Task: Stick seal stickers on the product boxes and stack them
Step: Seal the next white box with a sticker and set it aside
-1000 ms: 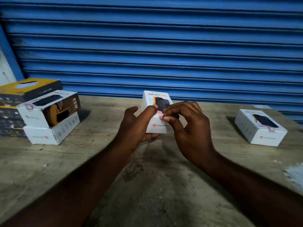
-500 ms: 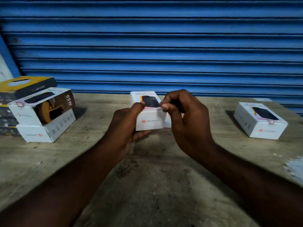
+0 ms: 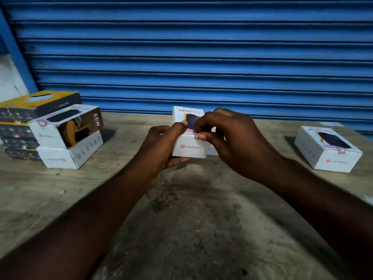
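Note:
A white product box [image 3: 189, 148] with a red logo is held just above the wooden table [image 3: 181, 229], near its middle. My left hand [image 3: 163, 146] grips the box from the left and underneath, thumb on its top. My right hand [image 3: 228, 138] is at the box's top front edge, thumb and fingers pinching a small pink seal sticker [image 3: 196, 135] against that edge. Two white boxes sit stacked at the left, upper box [image 3: 66, 126] on lower box [image 3: 68, 156]. Another white box [image 3: 327, 148] with a seal on its edge lies at the right.
A pile of yellow-and-black boxes [image 3: 24, 118] stands at the far left behind the white stack. A blue roller shutter [image 3: 191, 57] runs along the table's far edge. Something white [image 3: 367, 199] shows at the right edge of the table.
The box has turned a little in my left hand. My right hand has come down onto its top front edge, and its thumb now presses the sticker there.

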Demonstrator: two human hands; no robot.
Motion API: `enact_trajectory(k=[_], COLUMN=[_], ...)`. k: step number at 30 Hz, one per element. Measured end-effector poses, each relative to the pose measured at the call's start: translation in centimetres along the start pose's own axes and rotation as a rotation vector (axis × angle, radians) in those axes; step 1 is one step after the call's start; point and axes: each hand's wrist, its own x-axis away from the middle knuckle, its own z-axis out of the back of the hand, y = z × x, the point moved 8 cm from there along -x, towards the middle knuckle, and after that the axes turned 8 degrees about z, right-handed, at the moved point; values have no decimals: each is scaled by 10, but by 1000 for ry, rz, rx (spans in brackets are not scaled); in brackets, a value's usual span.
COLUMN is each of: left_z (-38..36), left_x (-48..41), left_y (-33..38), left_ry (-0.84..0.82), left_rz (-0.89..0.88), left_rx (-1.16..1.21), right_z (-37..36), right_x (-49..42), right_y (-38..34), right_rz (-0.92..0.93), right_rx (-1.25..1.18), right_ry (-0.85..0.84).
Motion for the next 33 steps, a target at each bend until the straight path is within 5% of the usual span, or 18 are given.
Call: enact_trajectory(k=[7, 16, 33], left_z=[-2, -5, -7], left_x=[-2, -1, -3], left_y=[-2, -8, -11], left_ry=[-31, -8, -20], left_rz=[38, 58, 77], left_rx=[-62, 35, 15], right_z=[-1, 1, 3], right_x=[-6, -3, -7], right_y=[0, -7, -19], right_rz=[13, -4, 8], right_rx=[47, 74, 260], right_ry=[-159, -52, -142])
